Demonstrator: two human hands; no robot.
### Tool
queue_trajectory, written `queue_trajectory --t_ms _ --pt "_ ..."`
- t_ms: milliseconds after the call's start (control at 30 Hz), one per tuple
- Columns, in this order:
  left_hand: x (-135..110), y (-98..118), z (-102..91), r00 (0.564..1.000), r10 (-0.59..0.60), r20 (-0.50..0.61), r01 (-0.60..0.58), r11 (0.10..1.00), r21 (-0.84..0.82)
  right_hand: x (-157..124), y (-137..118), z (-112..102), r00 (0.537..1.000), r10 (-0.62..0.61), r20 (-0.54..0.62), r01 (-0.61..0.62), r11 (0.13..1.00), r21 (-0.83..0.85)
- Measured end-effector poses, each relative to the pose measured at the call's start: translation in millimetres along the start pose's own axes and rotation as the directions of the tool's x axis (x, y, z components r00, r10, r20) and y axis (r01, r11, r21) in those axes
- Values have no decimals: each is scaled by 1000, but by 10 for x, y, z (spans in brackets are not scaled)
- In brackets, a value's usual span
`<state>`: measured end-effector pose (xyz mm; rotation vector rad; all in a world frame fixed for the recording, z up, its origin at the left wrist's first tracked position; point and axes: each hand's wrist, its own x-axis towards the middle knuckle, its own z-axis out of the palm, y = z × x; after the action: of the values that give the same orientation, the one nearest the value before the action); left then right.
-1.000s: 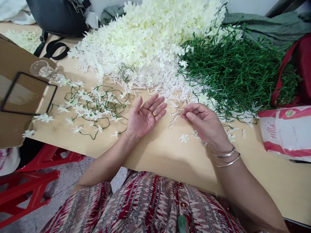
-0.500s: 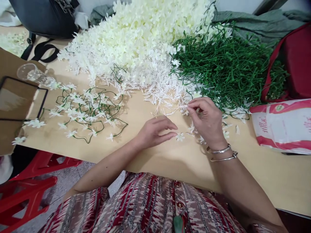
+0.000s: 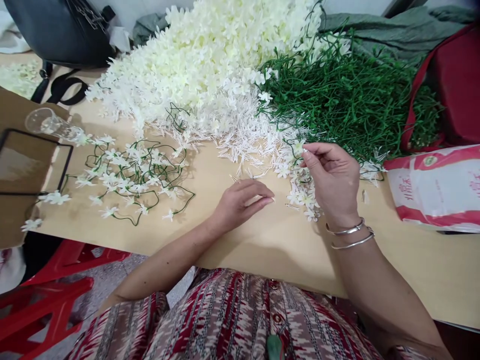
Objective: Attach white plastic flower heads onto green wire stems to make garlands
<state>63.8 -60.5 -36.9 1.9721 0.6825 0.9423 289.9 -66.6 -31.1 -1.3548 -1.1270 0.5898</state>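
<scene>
Thumb and forefinger of my left hand [image 3: 243, 204] meet in a pinch above the table; a tiny pale bit shows at the tips, too small to name. My right hand [image 3: 333, 180] has its thumb and forefinger pressed together right beside a white artificial flower [image 3: 299, 146]; what the tips hold, if anything, I cannot make out. Below the right fingers lies a small cluster of white flower heads [image 3: 305, 195]. Thin white stamens [image 3: 251, 145] are heaped just beyond both hands. On the left lie assembled white flowers on green stems [image 3: 135, 172].
At the back rise a large heap of white petals [image 3: 210, 55] and a heap of green plastic stems [image 3: 348, 95]. A red-and-white packet [image 3: 438, 187] and red bag [image 3: 459, 85] stand right. Left are a clear plastic cup [image 3: 43, 121], cardboard box [image 3: 22, 110] and black bag [image 3: 60, 35].
My right hand has shifted right and slightly up. My left fingertips have closed from a gap into a pinch. The single flower head beside the left fingertips is no longer there.
</scene>
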Motion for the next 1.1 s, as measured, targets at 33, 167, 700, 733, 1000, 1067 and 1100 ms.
queue_trajectory --t_ms 33,167,700,733,1000,1067,1100 --pt "2 17 -12 997 -58 -55 54 996 -75 1 0 -4 1000 -8 -7 8 1000 -17" --pt "4 69 -37 949 -297 -109 236 894 -382 17 16 -19 996 -57 -62 53 996 -71" --pt "67 -43 -79 861 -504 -68 313 631 -710 -416 -466 270 955 -52 292 73 995 -62" --pt "66 -29 -77 865 -496 -74 313 650 -692 -424 -466 278 954 -31 298 53 996 -68" --pt "73 44 -41 892 -445 -71 317 730 -605 -454 -411 308 965 77 250 -61 996 -71" --pt "59 32 -20 891 -442 -104 312 763 -566 -464 -388 316 966 76 246 -59 995 -75" --pt "48 25 -9 890 -438 -125 311 785 -536 -469 -378 321 967 72 246 -55 996 -76"
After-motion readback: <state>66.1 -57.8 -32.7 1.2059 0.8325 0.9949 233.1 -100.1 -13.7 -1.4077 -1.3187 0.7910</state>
